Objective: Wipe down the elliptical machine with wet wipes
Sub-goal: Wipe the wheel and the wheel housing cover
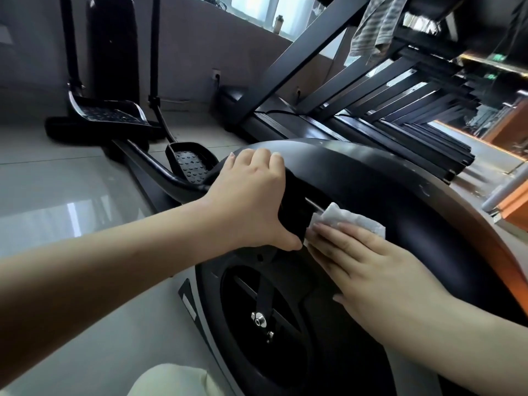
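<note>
A white wet wipe (347,220), crumpled at its upper edge, lies against the curved black housing of an elliptical machine (371,178), near the middle of the view and just above the round opening in the housing's side. The person's right hand (371,275) presses it there from the lower right, the fingers straight, close together and flat on the wipe and the housing, with the wipe showing beyond the fingertips. The left hand (251,201) reaches in from the lower left and grips the housing's front edge just beside the wipe: its fingers curl over the top of the black shell and the thumb hooks underneath, almost touching the right hand's fingertips. Below both hands sits a black flywheel disc (257,318) with a silver bolt at its centre. An orange band (491,238) runs along the housing's far right side. Beyond the left hand, a studded black foot pedal (190,164) sits on its rail, and a second pedal (111,111) stands farther back at the upper left beside upright black bars. The machine stands on a glossy pale tiled floor (57,195). To the right rear is a dark treadmill (300,121) with a striped towel (374,27) hanging from its upper frame. A bottle (278,24) stands on the window sill behind.
</note>
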